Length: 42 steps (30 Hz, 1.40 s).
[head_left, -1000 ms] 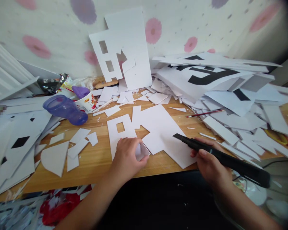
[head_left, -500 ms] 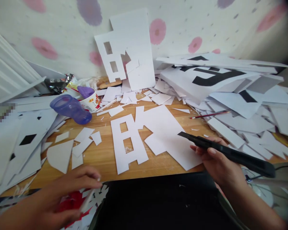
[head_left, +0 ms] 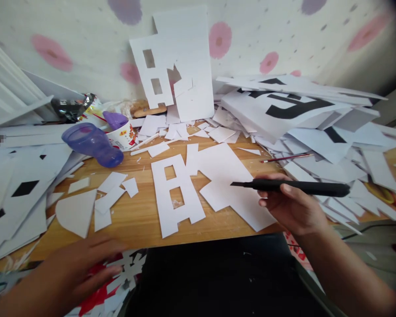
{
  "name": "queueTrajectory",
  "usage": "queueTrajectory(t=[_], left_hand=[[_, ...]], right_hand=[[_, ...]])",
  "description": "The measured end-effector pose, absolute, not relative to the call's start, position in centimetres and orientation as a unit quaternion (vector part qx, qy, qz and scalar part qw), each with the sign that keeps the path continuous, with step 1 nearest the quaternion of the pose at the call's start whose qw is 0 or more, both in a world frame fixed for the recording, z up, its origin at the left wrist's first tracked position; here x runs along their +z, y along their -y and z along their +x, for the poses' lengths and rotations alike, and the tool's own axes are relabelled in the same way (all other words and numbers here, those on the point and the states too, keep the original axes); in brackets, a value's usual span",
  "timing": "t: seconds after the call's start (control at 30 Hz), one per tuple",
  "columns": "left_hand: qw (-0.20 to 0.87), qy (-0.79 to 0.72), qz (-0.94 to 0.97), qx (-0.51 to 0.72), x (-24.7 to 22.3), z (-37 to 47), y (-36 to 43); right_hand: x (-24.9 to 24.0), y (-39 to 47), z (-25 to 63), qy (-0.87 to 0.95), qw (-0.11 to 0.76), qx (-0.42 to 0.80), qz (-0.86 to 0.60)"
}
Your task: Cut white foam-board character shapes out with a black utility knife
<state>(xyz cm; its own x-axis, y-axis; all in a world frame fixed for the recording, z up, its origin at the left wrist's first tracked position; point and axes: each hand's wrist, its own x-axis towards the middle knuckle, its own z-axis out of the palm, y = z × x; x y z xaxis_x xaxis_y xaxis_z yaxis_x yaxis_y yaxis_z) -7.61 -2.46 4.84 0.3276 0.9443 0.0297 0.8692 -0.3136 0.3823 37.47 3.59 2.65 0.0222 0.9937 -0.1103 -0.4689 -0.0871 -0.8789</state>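
My right hand (head_left: 292,204) holds a black utility knife (head_left: 300,186) nearly level, its blade pointing left over a white cut-out sheet (head_left: 229,176). That sheet has jagged edges and lies flat on the wooden table (head_left: 135,229). Beside it on the left is a white cut-out piece (head_left: 158,193) with two rectangular holes. My left hand (head_left: 82,268) hangs at the table's front edge, fingers apart and a little blurred, with nothing seen in it. White scraps (head_left: 110,198) lie just beyond this hand.
A similar white cut-out (head_left: 193,57) leans on the wall. A purple translucent cup (head_left: 94,143) lies by a paper cup (head_left: 123,135) at the left. White sheets with black shapes (head_left: 284,108) are piled at the right, near a pencil (head_left: 284,158). Scraps fill a container below the left edge.
The knife has turned to lie more level, its tip moving left over the sheet. A thin white piece that was at my left hand's fingers is no longer seen there. The view has shifted slightly.
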Motion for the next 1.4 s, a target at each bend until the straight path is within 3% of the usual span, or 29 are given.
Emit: queueTrajectory(t=[0.2, 0.33, 0.77, 1.4], left_hand=[[0.038, -0.384, 0.914, 0.13, 4.9, 5.1, -1.2], [0.062, -0.387, 0.919, 0.038, 2.6, 8.9, -2.2], [0.097, -0.404, 0.909, -0.026, 0.8, 9.2, -2.4], [0.114, -0.413, 0.903, -0.042, 1.2, 9.3, -2.2]], right_hand=[[3.7, -6.6, 32.8, 0.351, 0.575, 0.589, -0.446], [3.6, -8.3, 30.4, 0.366, 0.554, 0.586, -0.464], [2.0, -9.7, 29.4, 0.38, 0.496, 0.597, -0.503], [1.7, -9.7, 29.5, 0.406, 0.476, 0.597, -0.502]])
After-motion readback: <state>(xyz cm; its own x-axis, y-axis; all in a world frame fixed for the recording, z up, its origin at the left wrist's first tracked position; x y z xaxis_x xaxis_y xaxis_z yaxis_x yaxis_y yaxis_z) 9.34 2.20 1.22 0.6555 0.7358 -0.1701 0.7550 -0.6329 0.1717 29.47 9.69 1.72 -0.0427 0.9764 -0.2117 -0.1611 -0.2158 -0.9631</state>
